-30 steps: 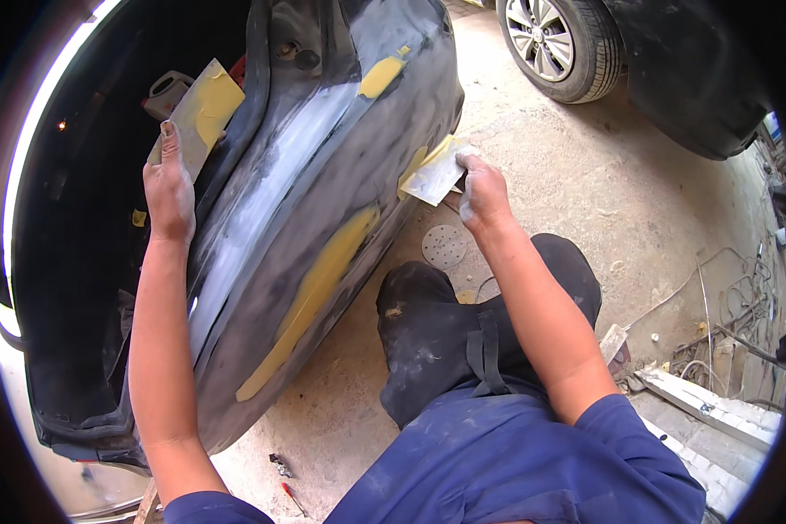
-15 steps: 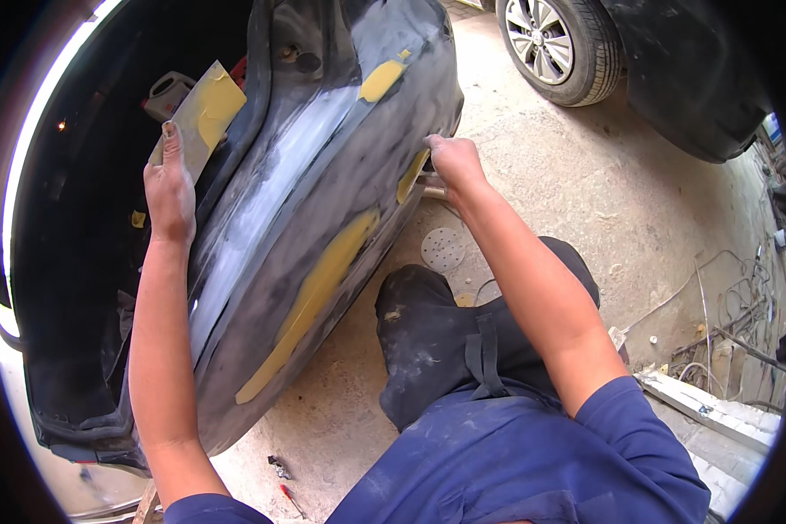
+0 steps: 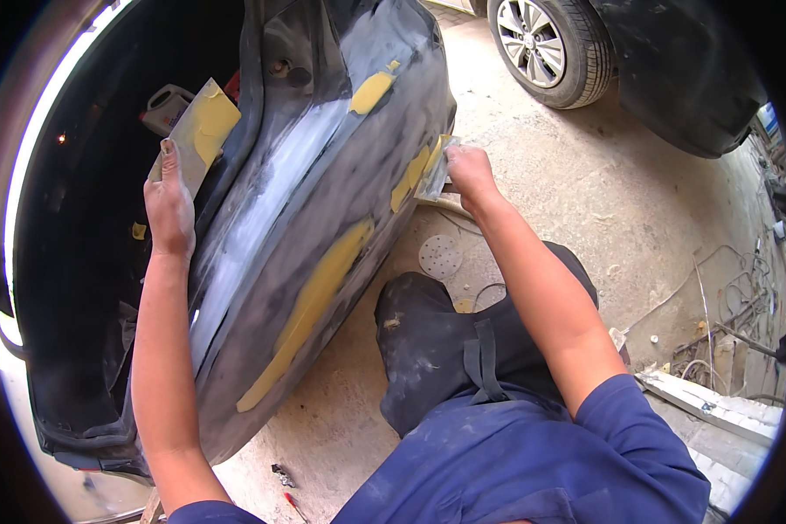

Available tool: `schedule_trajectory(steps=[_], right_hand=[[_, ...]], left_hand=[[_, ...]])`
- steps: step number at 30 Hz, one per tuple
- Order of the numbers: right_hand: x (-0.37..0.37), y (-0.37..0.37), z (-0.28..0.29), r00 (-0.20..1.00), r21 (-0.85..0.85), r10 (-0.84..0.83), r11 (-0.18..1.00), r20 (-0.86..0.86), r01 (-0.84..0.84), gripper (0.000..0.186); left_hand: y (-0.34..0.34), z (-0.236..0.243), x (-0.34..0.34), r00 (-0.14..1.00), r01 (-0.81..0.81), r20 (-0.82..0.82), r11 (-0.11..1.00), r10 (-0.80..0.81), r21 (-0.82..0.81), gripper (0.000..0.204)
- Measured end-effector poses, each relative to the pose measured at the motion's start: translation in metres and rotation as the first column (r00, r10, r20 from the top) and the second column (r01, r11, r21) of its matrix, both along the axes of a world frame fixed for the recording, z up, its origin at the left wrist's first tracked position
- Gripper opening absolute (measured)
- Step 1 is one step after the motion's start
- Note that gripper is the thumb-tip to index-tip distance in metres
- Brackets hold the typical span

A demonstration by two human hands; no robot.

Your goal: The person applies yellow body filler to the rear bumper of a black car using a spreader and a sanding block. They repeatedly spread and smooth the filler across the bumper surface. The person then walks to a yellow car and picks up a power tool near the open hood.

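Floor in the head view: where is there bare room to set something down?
Mostly bare floor lies right of the right hand, between the wheel and the trousers. Crowded: the tangled clutter at far right, and below that hand, where a perforated disc lies.

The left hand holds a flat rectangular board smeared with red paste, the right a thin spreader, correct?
No: the head view shows yellow paste, not red. The left hand holds the flat rectangular board, and the right hand the thin spreader.
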State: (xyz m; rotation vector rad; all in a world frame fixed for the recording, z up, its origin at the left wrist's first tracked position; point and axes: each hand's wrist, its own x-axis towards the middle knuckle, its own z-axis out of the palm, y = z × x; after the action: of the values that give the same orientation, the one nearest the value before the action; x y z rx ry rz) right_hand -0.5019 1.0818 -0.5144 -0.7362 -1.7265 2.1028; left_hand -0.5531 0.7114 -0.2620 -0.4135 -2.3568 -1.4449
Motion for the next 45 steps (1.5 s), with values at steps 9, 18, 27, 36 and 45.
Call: schedule_trajectory(steps=[9, 18, 27, 36, 45], right_hand=[[-0.029, -0.01, 0.026, 0.994, 0.043, 0.081, 0.996, 0.07, -0.084, 0.026], [0.033, -0.035, 0.027, 0.985, 0.352, 0.142, 0.931, -0.102, -0.098, 0.032], [0.015, -0.002, -0.012, 0.995, -0.24, 0.085, 0.966, -0.058, -0.096, 0.032], [0.006, -0.03, 0.04, 0.985, -0.136, 0.173, 0.976, -0.003, -0.172, 0.026], [0.044, -0.007, 0.046, 0.984, -0.39, 0.062, 0.912, -0.166, -0.123, 0.024]], left_hand=[[-0.002, -0.003, -0.005, 1.0, 0.003, -0.007, 1.0, -0.003, 0.005, 0.079], [0.005, 0.0, -0.001, 0.999, -0.042, -0.011, 0.999, 0.042, -0.009, 0.077], [-0.001, 0.001, -0.002, 1.0, 0.02, 0.025, 0.999, -0.019, -0.035, 0.081], [0.003, -0.002, -0.003, 0.997, -0.069, -0.018, 0.997, 0.069, -0.017, 0.081], [-0.007, -0.004, -0.011, 1.0, -0.02, -0.007, 0.998, 0.02, -0.054, 0.083]])
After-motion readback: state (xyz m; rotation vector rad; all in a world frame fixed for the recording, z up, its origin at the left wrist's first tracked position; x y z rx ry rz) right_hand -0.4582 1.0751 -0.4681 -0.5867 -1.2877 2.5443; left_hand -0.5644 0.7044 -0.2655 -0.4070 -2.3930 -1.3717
